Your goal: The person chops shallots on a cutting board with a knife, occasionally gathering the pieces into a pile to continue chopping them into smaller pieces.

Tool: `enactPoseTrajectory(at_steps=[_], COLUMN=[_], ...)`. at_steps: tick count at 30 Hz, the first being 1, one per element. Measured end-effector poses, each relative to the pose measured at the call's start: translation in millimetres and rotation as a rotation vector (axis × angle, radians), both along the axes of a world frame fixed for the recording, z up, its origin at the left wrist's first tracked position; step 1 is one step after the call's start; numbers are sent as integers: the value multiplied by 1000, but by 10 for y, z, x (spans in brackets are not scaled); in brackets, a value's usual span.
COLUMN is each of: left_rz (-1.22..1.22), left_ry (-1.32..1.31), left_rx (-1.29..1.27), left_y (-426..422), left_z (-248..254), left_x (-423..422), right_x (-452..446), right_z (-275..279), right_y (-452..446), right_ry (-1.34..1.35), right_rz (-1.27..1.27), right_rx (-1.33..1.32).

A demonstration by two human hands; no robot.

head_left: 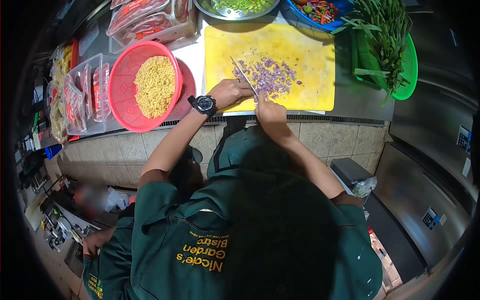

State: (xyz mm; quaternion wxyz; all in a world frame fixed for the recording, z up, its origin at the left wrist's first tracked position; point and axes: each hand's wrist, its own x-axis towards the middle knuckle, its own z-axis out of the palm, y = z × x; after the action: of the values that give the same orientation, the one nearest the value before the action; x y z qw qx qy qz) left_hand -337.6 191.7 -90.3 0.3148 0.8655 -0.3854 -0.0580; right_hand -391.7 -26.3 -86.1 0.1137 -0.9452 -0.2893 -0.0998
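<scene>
My right hand (pixel 271 115) is closed round the handle end of a knife (pixel 241 73) at the near edge of a yellow cutting board (pixel 310 52). The blade slants up and left over the board. Close against the blade's left side is my left hand (pixel 231 93), with a black watch at the wrist. Its fingers are curled together, and whatever they hold is hidden. Chopped purple onion (pixel 272 75) lies spread over the middle of the board, right of the blade, with finer pale bits near the knife tip.
Left of the board are a pink basket of noodles (pixel 156 86) and tubs of packaged meat (pixel 150 25). Behind it stand a metal bowl of chopped greens (pixel 237 6) and a blue basket of chillies (pixel 320 12). A green basket (pixel 411 70) holds leafy stalks. Another person's hand (pixel 95 242) shows lower left.
</scene>
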Motion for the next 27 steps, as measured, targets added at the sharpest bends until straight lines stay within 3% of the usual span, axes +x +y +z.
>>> enactPoseTrajectory(at_steps=[4,6,10,12,16,19,21,27], left_rz=[9,18,122,357,564,607,624,639], left_ry=[-17,-23,5,7,81,60,40,26], left_rx=[29,69,-9,-76,-173,-182,-194,-272], left_y=[-17,-10,102,133,105,16,-49,-73], left_z=[38,70,85,107,132,86,26,18], left_x=[18,-18,-195,-358,-618,-658,-619,-497], right_x=[52,80,-19,23,134,155,149,127], right_z=[106,176,252,113,67,208,309,115], right_y=[-27,-47,-56,-34,19,-2,-37,-18], right_ry=[-12,-77,46,30,189,161,-70,-82], right_rz=[-3,46,-8,6,-12,47,133,142], right_rx=[-91,20,-66,43,40,-5,18,102])
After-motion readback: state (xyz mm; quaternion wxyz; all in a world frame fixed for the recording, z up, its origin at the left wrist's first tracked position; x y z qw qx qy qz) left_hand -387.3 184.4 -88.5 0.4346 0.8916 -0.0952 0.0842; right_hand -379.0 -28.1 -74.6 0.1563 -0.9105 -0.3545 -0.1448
